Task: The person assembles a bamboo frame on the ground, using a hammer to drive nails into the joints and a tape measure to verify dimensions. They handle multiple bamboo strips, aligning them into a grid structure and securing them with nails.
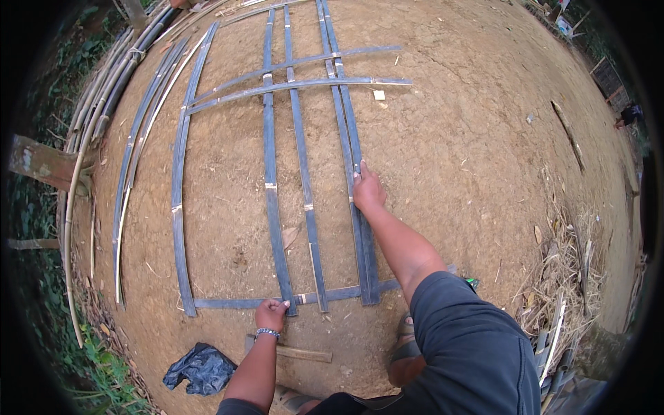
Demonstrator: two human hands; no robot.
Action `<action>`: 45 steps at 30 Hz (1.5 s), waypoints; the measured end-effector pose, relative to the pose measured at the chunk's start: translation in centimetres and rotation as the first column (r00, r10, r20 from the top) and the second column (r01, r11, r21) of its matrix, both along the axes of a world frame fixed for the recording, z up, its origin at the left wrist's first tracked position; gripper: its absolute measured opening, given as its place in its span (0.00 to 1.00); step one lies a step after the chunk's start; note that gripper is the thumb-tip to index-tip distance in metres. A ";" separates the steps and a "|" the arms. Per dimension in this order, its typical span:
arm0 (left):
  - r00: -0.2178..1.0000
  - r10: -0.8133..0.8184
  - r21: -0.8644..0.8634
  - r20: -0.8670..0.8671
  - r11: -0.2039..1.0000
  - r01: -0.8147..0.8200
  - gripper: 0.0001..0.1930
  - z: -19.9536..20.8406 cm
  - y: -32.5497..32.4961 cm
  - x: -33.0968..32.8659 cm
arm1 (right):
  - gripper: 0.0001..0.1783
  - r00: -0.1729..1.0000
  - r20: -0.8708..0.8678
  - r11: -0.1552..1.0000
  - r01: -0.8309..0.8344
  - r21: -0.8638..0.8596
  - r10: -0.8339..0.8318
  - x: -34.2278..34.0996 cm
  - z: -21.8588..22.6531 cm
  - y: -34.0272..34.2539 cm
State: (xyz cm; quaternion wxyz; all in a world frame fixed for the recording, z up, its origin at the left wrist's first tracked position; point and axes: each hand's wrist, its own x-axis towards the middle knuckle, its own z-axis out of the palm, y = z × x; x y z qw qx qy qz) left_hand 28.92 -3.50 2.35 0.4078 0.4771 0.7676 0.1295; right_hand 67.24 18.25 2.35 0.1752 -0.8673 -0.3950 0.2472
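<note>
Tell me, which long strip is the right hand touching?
The right hand rests on the rightmost doubled strip; the other upright strips lie farther left.

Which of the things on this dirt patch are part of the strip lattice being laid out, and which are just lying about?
In the job:
- left hand pressing the near cross strip
- right hand on the right-hand long strips
- two far cross strips

Lying about:
- dark plastic bag
- wooden piece near the left hand
- spare bamboo poles at left
- dry straw pile
</note>
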 end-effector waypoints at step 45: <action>1.000 0.023 -0.041 -0.010 0.999 -0.024 0.17 1.0 0.3 0.7 | 0.29 0.994 -0.070 0.949 -0.059 0.309 0.085 0.8 -2.7 0.8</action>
